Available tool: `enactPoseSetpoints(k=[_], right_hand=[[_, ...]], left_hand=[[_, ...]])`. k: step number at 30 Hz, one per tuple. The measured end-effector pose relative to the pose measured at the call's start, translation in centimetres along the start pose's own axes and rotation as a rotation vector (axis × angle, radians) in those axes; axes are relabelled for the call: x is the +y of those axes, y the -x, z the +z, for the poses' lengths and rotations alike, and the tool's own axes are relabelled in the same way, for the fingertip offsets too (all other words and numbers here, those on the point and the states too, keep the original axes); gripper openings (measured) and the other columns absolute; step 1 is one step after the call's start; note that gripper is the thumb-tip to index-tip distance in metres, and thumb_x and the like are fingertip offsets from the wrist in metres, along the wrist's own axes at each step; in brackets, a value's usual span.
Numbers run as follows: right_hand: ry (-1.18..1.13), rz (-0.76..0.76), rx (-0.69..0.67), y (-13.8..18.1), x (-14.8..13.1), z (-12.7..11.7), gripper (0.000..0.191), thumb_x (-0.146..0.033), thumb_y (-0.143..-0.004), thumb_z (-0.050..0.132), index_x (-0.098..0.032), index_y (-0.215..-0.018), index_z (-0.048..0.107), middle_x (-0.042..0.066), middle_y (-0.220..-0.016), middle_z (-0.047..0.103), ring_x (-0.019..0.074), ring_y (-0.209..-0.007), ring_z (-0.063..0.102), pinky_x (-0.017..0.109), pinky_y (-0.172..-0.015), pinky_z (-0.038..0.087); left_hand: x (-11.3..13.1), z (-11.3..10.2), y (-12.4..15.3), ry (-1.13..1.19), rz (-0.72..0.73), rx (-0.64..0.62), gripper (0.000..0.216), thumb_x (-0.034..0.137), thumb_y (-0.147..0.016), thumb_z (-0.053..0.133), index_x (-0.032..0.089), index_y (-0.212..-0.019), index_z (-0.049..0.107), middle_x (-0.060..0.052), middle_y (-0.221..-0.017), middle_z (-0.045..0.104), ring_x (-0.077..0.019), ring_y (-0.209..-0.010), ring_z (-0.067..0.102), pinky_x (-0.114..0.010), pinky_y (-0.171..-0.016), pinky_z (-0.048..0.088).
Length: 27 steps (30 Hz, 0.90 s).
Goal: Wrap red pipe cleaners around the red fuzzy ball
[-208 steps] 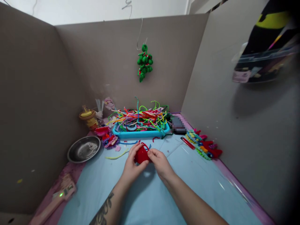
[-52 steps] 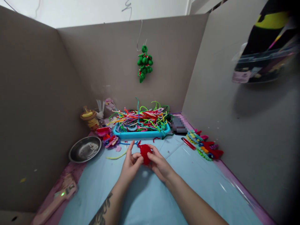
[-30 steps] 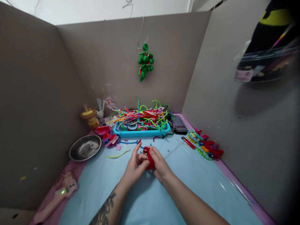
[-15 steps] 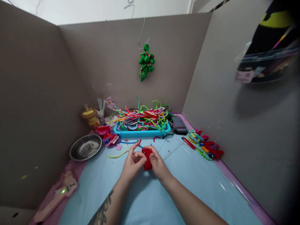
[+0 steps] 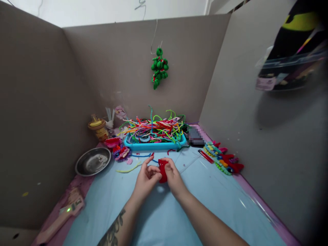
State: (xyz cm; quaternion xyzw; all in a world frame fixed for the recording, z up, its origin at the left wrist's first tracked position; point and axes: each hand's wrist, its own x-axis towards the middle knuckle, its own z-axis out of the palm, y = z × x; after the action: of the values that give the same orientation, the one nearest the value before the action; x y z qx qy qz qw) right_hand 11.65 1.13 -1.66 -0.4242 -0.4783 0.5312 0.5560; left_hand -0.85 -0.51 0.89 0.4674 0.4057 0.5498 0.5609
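The right hand [image 5: 175,179] gripped a small red piece [image 5: 163,172] above the tabletop [image 5: 210,208], while the left hand [image 5: 146,178] pinched its left edge, index finger raised. Left of them lay a yellow-green strip [image 5: 128,169]; farther left sat a metal bowl [image 5: 85,165]. Beyond the hands stood a blue tray [image 5: 153,147] heaped with colourful strands [image 5: 159,126]. A red tool [image 5: 205,156] lay to the right.
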Motion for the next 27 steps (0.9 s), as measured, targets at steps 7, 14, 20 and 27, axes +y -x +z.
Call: enactPoseSetpoints(k=[7,14,20,27], right_hand=[[-0.074,0.055,0.048,-0.3,0.8,0.3,0.044,-0.063,-0.081,0.045,-0.024,-0.096,0.057,0.002,-0.087,0.062,0.0180,-0.077,0.055,0.028,-0.068,0.042],[-0.457,0.324,0.200,-1.4,0.4,0.3,0.046,-0.068,-0.075,0.049,-0.023,-0.082,0.055,-0.001,-0.066,0.060,0.0171,-0.060,0.057,0.029,-0.057,0.045],[-0.427,0.372,-0.077,-1.2,-0.5,-0.4,0.050,-0.067,-0.077,0.047,-0.023,-0.098,0.058,0.005,-0.088,0.066,0.0197,-0.077,0.060,0.031,-0.062,0.048],[-0.010,-0.117,-0.265,-0.6,-1.6,-1.2,0.072,-0.029,-0.061,0.079,-0.030,-0.126,0.050,0.004,-0.138,0.041,0.0249,-0.128,0.035,0.037,-0.104,0.031]], left_hand=[[-0.7,0.0,-0.2,-0.002,-0.009,-0.020,0.070,0.026,-0.066,0.071,0.018,-0.127,0.037,0.000,-0.074,0.060,-0.0120,-0.067,0.055,-0.025,-0.065,0.043],[-1.1,-0.3,-0.2,-0.274,0.029,-0.118,0.042,0.027,-0.063,0.074,0.017,-0.103,0.062,-0.008,-0.092,0.067,-0.0224,-0.090,0.059,-0.035,-0.084,0.042],[-0.9,-0.9,-0.6,-0.254,0.016,-0.026,0.021,0.034,-0.071,0.067,0.015,-0.080,0.067,-0.006,-0.079,0.068,-0.0204,-0.077,0.059,-0.032,-0.077,0.043],[-0.4,-1.2,-0.5,0.195,-0.193,-0.085,0.032,0.040,-0.074,0.065,0.013,-0.091,0.065,-0.007,-0.083,0.068,-0.0169,-0.075,0.060,-0.028,-0.073,0.044]])
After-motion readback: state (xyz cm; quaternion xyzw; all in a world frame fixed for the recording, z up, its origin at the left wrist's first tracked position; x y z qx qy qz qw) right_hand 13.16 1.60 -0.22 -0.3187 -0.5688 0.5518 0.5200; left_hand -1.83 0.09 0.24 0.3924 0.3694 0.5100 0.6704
